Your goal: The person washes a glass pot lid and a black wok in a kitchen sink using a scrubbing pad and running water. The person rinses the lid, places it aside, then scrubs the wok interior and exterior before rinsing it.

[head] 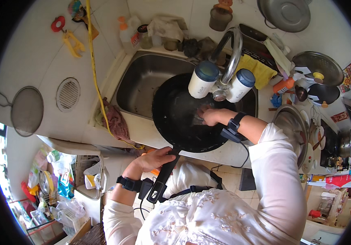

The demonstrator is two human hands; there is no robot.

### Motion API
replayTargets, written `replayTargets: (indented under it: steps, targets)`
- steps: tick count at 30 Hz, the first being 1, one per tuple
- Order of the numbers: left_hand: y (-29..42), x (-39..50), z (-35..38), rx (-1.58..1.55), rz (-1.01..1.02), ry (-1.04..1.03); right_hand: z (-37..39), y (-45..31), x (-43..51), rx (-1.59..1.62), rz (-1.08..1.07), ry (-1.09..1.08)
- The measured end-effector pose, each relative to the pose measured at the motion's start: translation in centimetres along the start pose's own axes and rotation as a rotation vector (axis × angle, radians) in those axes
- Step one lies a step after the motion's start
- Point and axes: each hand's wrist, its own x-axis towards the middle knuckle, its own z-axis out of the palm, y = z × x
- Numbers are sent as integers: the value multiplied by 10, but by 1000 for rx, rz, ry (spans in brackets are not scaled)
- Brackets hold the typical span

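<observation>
A large black wok (175, 119) rests over the front of a stainless steel sink (144, 70), its long handle (166, 170) pointing toward my body. My left hand (158, 158) grips that handle close to the pan. Inside the wok, my right hand (210, 115) presses a greyish scrubbing pad (198, 120) against the dark surface; my fingers partly hide the pad. The wok's inside looks wet. Above its far side stands a curved chrome faucet (236, 52) with two white filter cylinders (202, 84) that cover part of the wok.
A yellow cloth (256, 72) hangs behind the faucet on the right. Bottles and jars (145, 39) line the back ledge. At the right sits a large metal basin (288, 131). A yellow hose (93, 67) runs down the left wall past a reddish-brown rag (117, 121).
</observation>
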Motion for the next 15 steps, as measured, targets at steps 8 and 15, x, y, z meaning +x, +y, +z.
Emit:
replayTargets:
  steps: [8, 15]
  targets:
    - [10, -10, 2, -189, -65, -86, 19, -63, -16, 18, -474, -284]
    - [14, -11, -1, -99, -39, -88, -32, -70, 86, 15, -191, 518]
